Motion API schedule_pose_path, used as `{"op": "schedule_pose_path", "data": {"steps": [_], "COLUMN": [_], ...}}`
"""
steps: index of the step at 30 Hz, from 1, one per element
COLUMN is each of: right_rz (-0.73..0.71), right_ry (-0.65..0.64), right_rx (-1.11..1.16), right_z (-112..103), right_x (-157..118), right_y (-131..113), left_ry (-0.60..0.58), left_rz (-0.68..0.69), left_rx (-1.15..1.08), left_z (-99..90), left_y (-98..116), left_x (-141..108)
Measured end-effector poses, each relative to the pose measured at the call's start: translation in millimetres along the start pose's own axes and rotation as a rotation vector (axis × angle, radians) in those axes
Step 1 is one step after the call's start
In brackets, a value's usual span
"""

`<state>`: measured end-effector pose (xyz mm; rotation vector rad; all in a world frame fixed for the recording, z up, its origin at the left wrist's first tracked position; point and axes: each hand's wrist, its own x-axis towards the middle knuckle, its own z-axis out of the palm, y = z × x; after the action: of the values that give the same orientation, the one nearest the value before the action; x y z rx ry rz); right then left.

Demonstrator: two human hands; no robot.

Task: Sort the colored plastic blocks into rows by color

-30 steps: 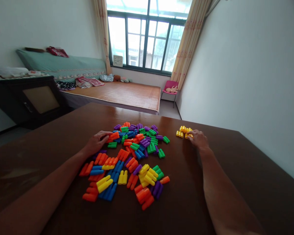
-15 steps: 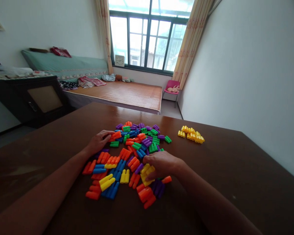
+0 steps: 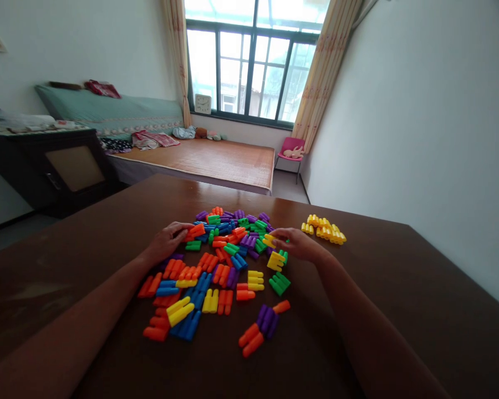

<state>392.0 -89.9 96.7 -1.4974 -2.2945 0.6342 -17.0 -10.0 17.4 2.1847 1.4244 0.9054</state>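
Plastic bullet-shaped building blocks in several colours lie in a loose pile in the middle of the brown table [image 3: 378,310]. My left hand [image 3: 169,241] is at the pile's left side, its fingers closed on an orange block [image 3: 197,231]. At the right edge of the pile, my right hand [image 3: 298,244] pinches a yellow block [image 3: 269,240] between thumb and fingers. Just below it are another yellow block [image 3: 276,261] and a green block [image 3: 280,283]. Nearer to me lie a yellow block [image 3: 255,280] and a purple block [image 3: 268,321].
A separate group of yellow blocks [image 3: 325,229] sits farther right on the table. Beyond the table are a bed [image 3: 216,158], a pink chair [image 3: 290,148] and a window [image 3: 253,72]. A dark cabinet [image 3: 70,166] stands at the left.
My right hand has moved away from me and slightly right, from the nearer blocks to the pile's right edge. Yellow and orange blocks beneath it have shifted and spread. My left hand stays put.
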Motion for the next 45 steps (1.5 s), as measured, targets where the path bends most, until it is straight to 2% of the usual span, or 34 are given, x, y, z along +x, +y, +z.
{"op": "schedule_pose_path", "data": {"steps": [2, 5, 8, 11, 14, 19, 25, 31, 37, 43, 45], "right_rz": [0.116, 0.365, 0.513, 0.564, 0.522, 0.297, 0.367, 0.34, 0.225, 0.225, 0.26], "right_ry": [0.043, 0.078, 0.01, -0.083, -0.084, -0.072, -0.126, 0.065, -0.051, -0.033, 0.052], "right_rx": [-0.082, -0.339, -0.5, -0.536, -0.511, -0.435, -0.39, -0.461, -0.375, -0.336, -0.384], "right_z": [-5.6, -13.0, -16.7, -18.5, -19.6, -16.6, -17.6, -15.7, -6.2, -6.7, -14.6], "right_x": [-1.7, -5.6, -10.2, -13.6, -14.5, -11.8, -10.8, -8.2, -5.1, -4.3, -7.8], "right_y": [11.6, 30.9, 44.9, 49.9, 51.3, 57.0, 59.4, 59.3, 54.6, 57.8, 67.8], "left_ry": [0.01, 0.012, 0.001, -0.009, -0.014, -0.012, -0.005, -0.008, -0.016, -0.004, -0.009], "left_rz": [0.002, -0.001, -0.013, -0.018, -0.015, -0.015, -0.005, -0.006, -0.017, -0.011, -0.013], "left_rx": [0.003, 0.005, 0.005, -0.001, -0.005, 0.006, -0.007, -0.01, -0.024, -0.006, -0.006], "left_z": [-0.1, -0.2, 0.1, 0.5, 0.5, 0.1, 1.2, 1.4, 1.5, 0.3, -0.6], "left_y": [0.4, 0.8, -0.5, -2.7, -3.0, -1.1, -2.7, -4.3, -8.0, -5.2, -2.8], "left_x": [0.2, 0.4, 0.4, 0.6, 0.9, 0.7, 0.3, 0.6, 1.1, 1.1, 0.8]}}
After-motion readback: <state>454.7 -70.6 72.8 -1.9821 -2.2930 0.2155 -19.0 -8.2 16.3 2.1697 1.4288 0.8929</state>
